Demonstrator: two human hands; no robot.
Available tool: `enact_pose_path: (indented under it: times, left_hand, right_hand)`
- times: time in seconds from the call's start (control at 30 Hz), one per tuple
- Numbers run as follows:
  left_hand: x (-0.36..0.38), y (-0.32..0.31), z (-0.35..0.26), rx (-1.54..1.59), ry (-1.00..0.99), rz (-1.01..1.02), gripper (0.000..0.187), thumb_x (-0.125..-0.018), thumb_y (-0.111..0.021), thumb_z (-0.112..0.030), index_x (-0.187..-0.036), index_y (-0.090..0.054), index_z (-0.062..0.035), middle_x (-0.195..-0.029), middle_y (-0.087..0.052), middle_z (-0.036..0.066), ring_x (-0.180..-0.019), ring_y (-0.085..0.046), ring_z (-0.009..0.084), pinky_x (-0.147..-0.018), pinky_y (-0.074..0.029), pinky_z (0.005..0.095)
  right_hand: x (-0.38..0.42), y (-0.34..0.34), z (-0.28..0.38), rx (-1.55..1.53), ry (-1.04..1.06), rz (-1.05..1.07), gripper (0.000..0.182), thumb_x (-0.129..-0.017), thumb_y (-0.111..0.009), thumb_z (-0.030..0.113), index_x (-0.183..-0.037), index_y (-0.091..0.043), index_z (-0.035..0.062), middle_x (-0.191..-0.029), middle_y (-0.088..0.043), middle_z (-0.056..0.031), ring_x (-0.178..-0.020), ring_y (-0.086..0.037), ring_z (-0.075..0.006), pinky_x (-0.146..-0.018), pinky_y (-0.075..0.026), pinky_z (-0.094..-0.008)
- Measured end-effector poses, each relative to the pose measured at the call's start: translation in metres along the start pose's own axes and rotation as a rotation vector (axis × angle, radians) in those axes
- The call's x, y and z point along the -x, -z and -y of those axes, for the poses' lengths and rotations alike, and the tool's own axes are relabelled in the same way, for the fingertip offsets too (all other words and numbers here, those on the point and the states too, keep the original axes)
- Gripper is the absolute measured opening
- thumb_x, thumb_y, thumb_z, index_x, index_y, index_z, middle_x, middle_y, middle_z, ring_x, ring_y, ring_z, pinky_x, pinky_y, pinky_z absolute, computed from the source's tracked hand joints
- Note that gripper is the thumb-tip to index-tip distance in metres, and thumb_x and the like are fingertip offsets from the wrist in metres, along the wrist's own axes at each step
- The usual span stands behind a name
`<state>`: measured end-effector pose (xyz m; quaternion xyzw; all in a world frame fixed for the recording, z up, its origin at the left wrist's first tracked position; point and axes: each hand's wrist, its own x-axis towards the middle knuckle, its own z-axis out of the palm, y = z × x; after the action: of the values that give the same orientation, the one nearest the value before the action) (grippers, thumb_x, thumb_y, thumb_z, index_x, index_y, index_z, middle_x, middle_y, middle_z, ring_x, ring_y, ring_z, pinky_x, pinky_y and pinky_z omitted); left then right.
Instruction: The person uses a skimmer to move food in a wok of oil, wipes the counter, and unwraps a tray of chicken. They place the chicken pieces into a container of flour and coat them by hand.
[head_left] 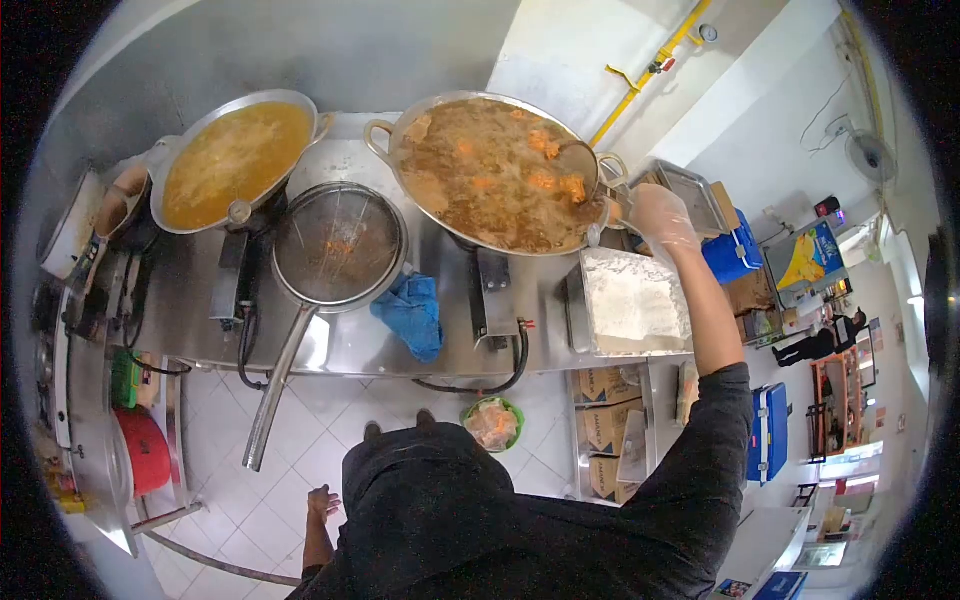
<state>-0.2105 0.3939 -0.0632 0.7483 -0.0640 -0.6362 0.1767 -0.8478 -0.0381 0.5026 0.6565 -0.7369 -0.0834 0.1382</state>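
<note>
My right hand [662,218], in a clear plastic glove, is closed at the right rim of a large wok [384,128] of bubbling brown oil. It grips what looks like a skimmer [578,160], whose round head dips into the oil; the glove hides most of the handle. Orange-brown fried pieces [543,143] float close to the skimmer. Low beside my body hangs my left hand [322,503], bare, fingers loosely apart and holding nothing. A floured metal tray [630,300] lies just below my right hand.
A second wok of yellow oil [235,165] stands at the left. Between the woks rests a long-handled strainer [340,245], near a blue cloth [412,315]. Below are a green bowl [493,424] and cardboard boxes [608,430]. A person [825,340] stands far right.
</note>
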Motion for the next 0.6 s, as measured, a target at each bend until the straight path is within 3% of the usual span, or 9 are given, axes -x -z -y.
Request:
enact_pose_path:
  times: [0.13, 0.27, 0.33, 0.47, 0.5, 0.6]
  left_hand:
    - [-0.013, 0.018, -0.003, -0.023, 0.031, -0.024, 0.043, -0.092, -0.050, -0.034, -0.122, -0.050, -0.0036, -0.095, -0.067, 0.014, -0.074, -0.065, 0.0257, -0.069, -0.052, 0.0431]
    - [-0.035, 0.048, 0.014, 0.116, 0.009, 0.012, 0.042, -0.091, -0.052, -0.033, -0.120, -0.050, -0.0030, -0.097, -0.067, 0.015, -0.076, -0.065, 0.0264, -0.070, -0.052, 0.0446]
    - [-0.023, 0.055, 0.011, 0.153, -0.022, -0.027, 0.042, -0.091, -0.052, -0.033, -0.119, -0.051, -0.0026, -0.097, -0.067, 0.016, -0.078, -0.065, 0.0266, -0.071, -0.052, 0.0452]
    - [-0.034, 0.064, 0.009, 0.068, 0.041, -0.002, 0.043, -0.091, -0.052, -0.033, -0.120, -0.050, -0.0020, -0.097, -0.067, 0.016, -0.079, -0.066, 0.0278, -0.071, -0.052, 0.0449]
    - [-0.045, 0.066, 0.014, 0.019, 0.041, 0.002, 0.040, -0.092, -0.051, -0.033, -0.119, -0.051, -0.0031, -0.099, -0.067, 0.016, -0.080, -0.066, 0.0285, -0.072, -0.052, 0.0447]
    - [-0.047, 0.070, 0.008, 0.062, 0.001, 0.082, 0.038, -0.093, -0.050, -0.033, -0.118, -0.052, -0.0042, -0.100, -0.067, 0.015, -0.080, -0.066, 0.0292, -0.072, -0.052, 0.0447]
  right_hand:
    - [-0.001, -0.028, 0.015, 0.115, 0.135, -0.139, 0.023, -0.081, -0.054, 0.014, -0.091, -0.069, 0.0004, -0.093, -0.067, -0.0248, -0.089, -0.066, -0.0387, -0.079, -0.052, -0.0451]
    - [0.016, 0.013, 0.037, 0.053, -0.036, -0.150, 0.023, -0.082, -0.053, 0.013, -0.093, -0.069, 0.0013, -0.096, -0.067, -0.0238, -0.091, -0.065, -0.0376, -0.082, -0.051, -0.0451]
    - [0.021, 0.032, 0.035, -0.090, -0.162, -0.161, 0.024, -0.081, -0.052, 0.011, -0.095, -0.069, 0.0016, -0.099, -0.066, -0.0244, -0.094, -0.064, -0.0378, -0.084, -0.051, -0.0453]
    - [0.010, 0.016, 0.025, -0.574, -0.223, 0.004, 0.031, -0.085, -0.058, 0.025, -0.102, -0.069, 0.0007, -0.095, -0.072, -0.0105, -0.082, -0.066, -0.0263, -0.078, -0.051, -0.0347]
    - [0.010, -0.008, 0.020, -0.853, 0.023, -0.079, 0.035, -0.085, -0.063, 0.032, -0.102, -0.070, 0.0018, -0.075, -0.065, -0.0044, -0.071, -0.057, -0.0147, -0.068, -0.047, -0.0291]
    - [0.041, 0.006, 0.078, -1.235, -0.380, 0.195, 0.046, -0.083, -0.063, 0.042, -0.111, -0.067, 0.0056, -0.062, -0.060, -0.0058, -0.057, -0.055, -0.0196, -0.058, -0.044, -0.0311]
